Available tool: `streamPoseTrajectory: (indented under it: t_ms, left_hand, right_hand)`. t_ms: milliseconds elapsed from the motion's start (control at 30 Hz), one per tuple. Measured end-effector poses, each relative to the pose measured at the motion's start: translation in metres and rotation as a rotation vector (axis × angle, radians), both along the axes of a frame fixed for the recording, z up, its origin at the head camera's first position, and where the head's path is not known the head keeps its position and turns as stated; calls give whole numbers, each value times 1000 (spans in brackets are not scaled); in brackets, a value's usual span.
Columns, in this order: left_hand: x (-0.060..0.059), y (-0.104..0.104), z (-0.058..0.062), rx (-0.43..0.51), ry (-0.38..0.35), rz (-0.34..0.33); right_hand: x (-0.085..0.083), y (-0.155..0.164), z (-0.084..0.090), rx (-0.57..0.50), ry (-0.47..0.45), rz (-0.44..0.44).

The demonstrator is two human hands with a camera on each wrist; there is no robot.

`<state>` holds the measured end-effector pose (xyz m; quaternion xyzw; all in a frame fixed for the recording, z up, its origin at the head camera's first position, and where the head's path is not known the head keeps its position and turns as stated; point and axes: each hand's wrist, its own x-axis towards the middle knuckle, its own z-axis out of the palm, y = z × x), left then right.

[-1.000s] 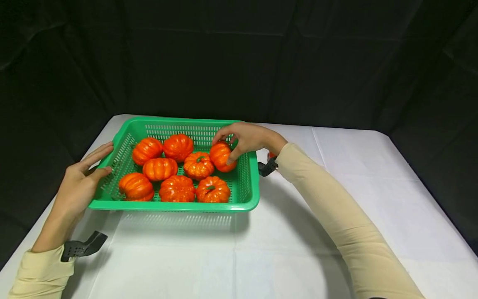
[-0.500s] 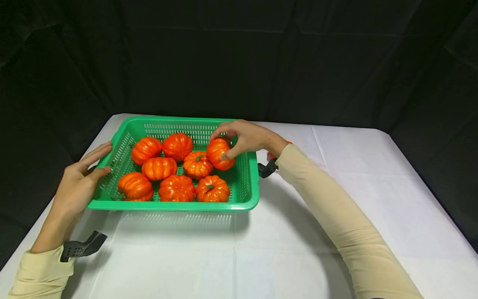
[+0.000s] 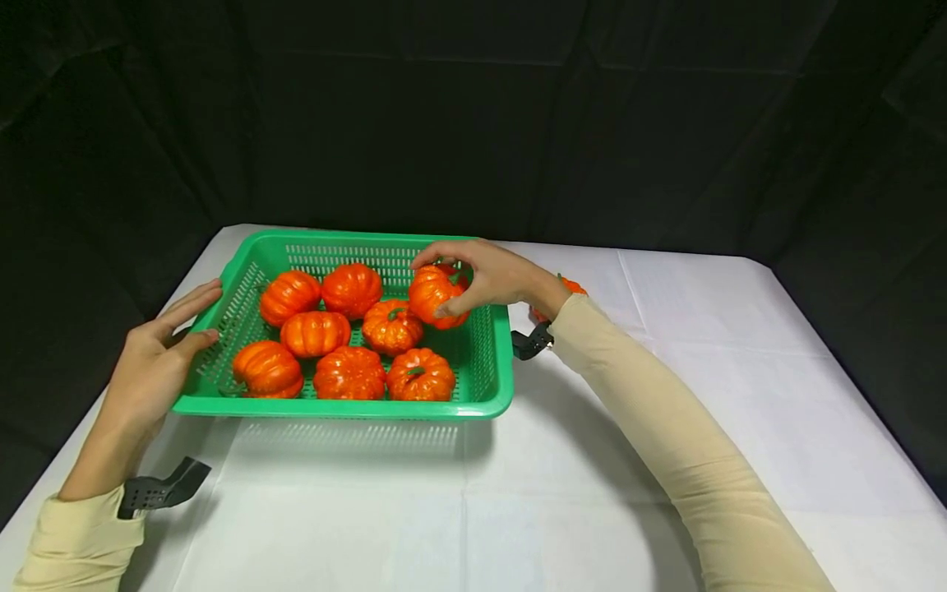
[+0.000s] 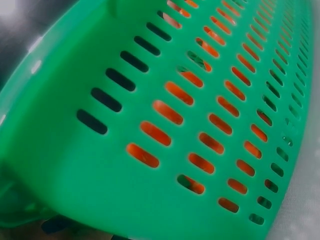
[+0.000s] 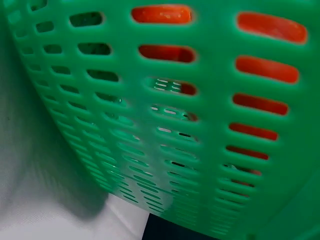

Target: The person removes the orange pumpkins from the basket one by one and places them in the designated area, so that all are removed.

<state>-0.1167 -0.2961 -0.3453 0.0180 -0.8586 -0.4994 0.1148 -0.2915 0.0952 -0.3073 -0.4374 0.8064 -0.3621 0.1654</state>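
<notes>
Seven pumpkins lie in the green basket (image 3: 488, 362); an eighth pumpkin (image 3: 432, 298) hangs just above them, pinched in my right grip (image 3: 484, 275). My left grip (image 3: 159, 349), fingers spread, rests against the basket's left wall. One more pumpkin (image 3: 571, 287) sits on the surface (image 3: 518, 493) outside.

I see a green slotted basket (image 3: 491, 362) holding glossy orange pumpkins (image 3: 350, 374) with green stems. The tablecloth (image 3: 562, 493) is white, my sleeves (image 3: 666, 436) beige, the backdrop black.
</notes>
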Motion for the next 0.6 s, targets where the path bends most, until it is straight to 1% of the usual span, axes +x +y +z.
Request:
streamPoseTrajectory:
  t_ms: [233, 367, 433, 600]
  left_hand:
    - [2, -1, -1, -9, 4, -3]
    - [3, -1, 0, -17, 2, -2]
    - [3, -2, 0, -19, 4, -2]
    - [4, -3, 1, -24, 12, 0]
  right_hand:
    - [2, 3, -2, -70, 17, 7]
    - [3, 6, -1, -102, 4, 8]
    - [5, 7, 0, -110, -3, -9]
    - [12, 12, 6, -147, -40, -89]
